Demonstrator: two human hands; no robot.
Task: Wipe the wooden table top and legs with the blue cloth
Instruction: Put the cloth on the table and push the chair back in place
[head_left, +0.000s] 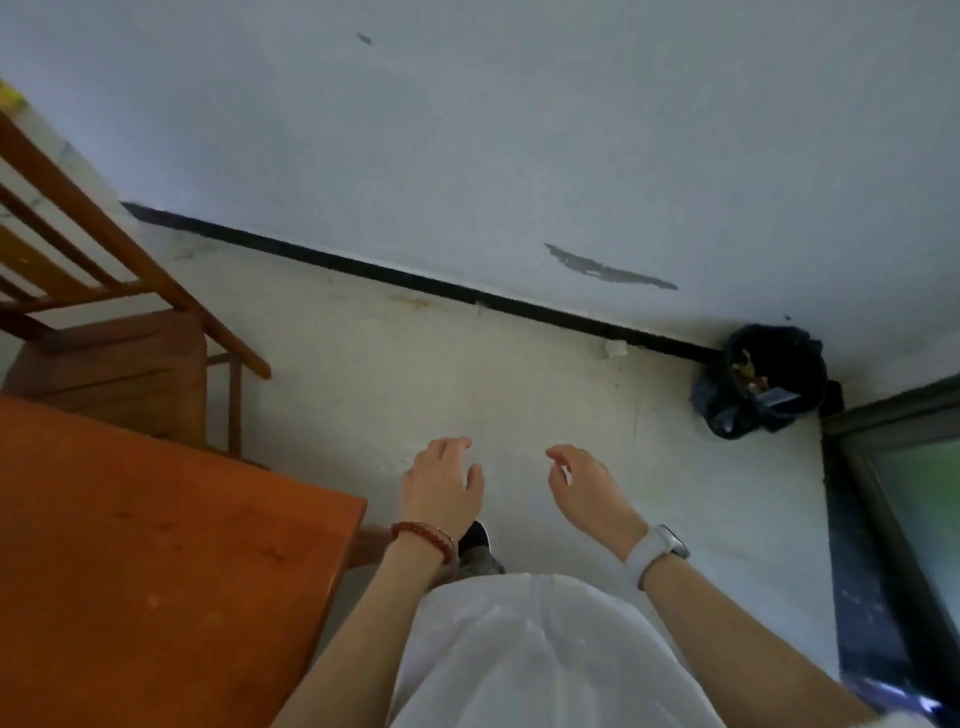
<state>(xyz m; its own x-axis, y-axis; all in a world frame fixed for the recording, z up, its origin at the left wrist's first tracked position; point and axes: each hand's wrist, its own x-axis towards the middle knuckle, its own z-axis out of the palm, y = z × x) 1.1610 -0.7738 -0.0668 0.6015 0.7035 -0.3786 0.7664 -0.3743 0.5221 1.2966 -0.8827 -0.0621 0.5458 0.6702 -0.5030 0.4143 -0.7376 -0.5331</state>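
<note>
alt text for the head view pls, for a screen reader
Both hands, left hand and right hand, hang empty with relaxed fingers over a pale floor, beside the wooden table corner. No blue cloth shows; a chair and bin stand beyond.

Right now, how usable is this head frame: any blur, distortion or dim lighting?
Head view: dim, bluish light; wide-angle bending bows the baseboard; slight softness on the left hand and right hand; mild sheen on the wooden table; no blue cloth visible.

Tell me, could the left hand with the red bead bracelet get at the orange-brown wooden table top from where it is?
Probably yes. The left hand hangs empty just past the orange-brown wooden table top corner, with nothing visible between them.
</note>
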